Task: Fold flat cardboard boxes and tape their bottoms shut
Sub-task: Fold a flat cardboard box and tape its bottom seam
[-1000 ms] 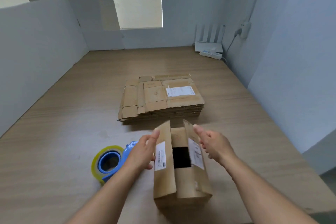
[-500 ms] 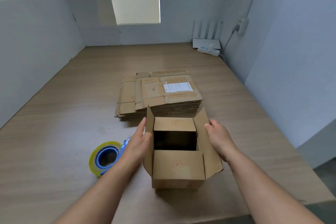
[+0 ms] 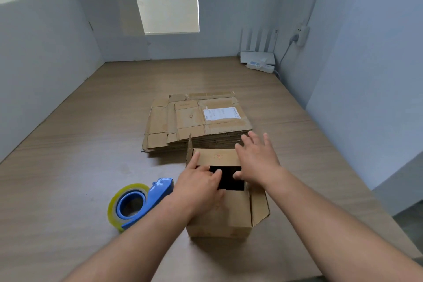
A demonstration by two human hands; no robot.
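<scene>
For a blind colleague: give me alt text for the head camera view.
Two bare hands fold the flaps of a small cardboard box on a wooden table: left hand on the near flap, right hand spread over the far right corner. A blue tape dispenser lies to its left; flat boxes are stacked behind.

Red circled no. "2" on far flap [image 3: 217, 156] of the box [image 3: 231, 215]. White label [image 3: 220, 113] atop the stack of flat boxes [image 3: 183, 121], mid-table [image 3: 91, 144]: print too small to read.
</scene>
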